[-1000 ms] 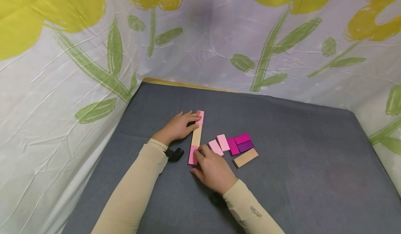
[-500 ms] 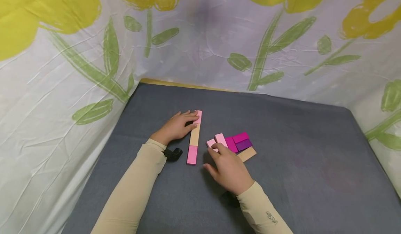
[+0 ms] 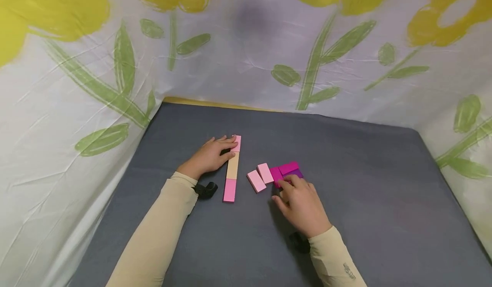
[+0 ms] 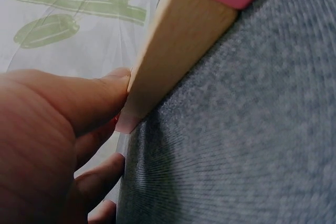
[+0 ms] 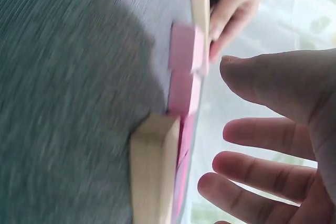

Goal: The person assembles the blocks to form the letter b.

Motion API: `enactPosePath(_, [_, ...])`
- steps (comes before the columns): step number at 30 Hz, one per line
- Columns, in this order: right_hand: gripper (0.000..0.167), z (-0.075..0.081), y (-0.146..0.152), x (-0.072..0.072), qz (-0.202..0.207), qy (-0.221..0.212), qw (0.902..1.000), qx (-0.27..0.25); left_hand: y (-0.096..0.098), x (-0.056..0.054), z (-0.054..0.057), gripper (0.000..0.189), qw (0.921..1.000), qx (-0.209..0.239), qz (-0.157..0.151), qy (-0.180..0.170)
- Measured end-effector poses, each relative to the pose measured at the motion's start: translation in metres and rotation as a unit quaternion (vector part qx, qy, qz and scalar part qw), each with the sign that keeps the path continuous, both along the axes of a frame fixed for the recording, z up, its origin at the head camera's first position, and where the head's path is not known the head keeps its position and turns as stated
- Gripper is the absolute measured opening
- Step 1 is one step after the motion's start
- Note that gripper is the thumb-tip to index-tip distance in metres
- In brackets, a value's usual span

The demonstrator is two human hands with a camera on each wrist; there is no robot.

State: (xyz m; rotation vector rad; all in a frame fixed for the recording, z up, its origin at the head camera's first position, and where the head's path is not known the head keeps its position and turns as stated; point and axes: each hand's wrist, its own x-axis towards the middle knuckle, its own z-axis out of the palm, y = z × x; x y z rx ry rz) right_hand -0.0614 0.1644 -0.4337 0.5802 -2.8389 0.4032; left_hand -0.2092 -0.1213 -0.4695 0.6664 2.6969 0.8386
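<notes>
A straight row of three flat wooden blocks lies on the dark cloth: a pink block (image 3: 229, 191) nearest, a plain wood block (image 3: 232, 166) in the middle, a light pink block (image 3: 238, 143) at the far end. My left hand (image 3: 205, 158) rests at the far part of this row, fingers over the light pink block and thumb on the plain one. My right hand (image 3: 305, 206) hovers over the loose blocks, fingers spread and holding nothing. Below it is another plain wood block (image 5: 153, 166), covered by the hand in the head view.
Left of the right hand lie two light pink blocks (image 3: 256, 181). Beyond it are magenta blocks (image 3: 288, 167) and a purple block (image 3: 295, 173), partly covered. A white curtain (image 3: 238, 65) with yellow flowers encloses the grey cloth-covered table (image 3: 365, 171) at back and sides.
My right hand has left the near pink block of the row and moved right, across the light pink blocks, to above the loose plain block. The left hand stays on the row.
</notes>
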Motion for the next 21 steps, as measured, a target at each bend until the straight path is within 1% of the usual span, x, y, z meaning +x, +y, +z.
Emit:
enactPosePath(2, [0.036,-0.001,0.004,-0.001,-0.004,0.001,1.0,-0.005,-0.004,0.001,0.001,0.052,1.0,-0.002,0.006,0.0])
enactPosePath(4, [0.036,-0.003,0.008,-0.001,-0.015,-0.001,0.9999,-0.005,-0.006,0.002,0.002,0.053,1.0,-0.003,0.002,0.0])
enactPosePath(8, [0.04,-0.004,0.018,0.0,-0.045,-0.007,0.999,-0.005,-0.004,0.001,0.002,0.053,1.0,-0.001,-0.004,-0.006])
enactPosePath(11, [0.042,-0.007,0.023,0.001,-0.053,-0.007,0.9986,-0.001,-0.003,0.0,0.0,0.053,1.0,-0.002,-0.002,-0.004])
enactPosePath(16, [0.025,-0.015,0.027,0.002,-0.055,0.01,0.9985,0.005,-0.003,0.0,-0.003,0.052,1.0,-0.001,0.0,0.002])
enactPosePath(21, [0.02,-0.018,0.026,0.004,-0.055,0.018,0.9983,0.006,-0.003,0.0,-0.001,0.052,1.0,-0.002,0.006,-0.001])
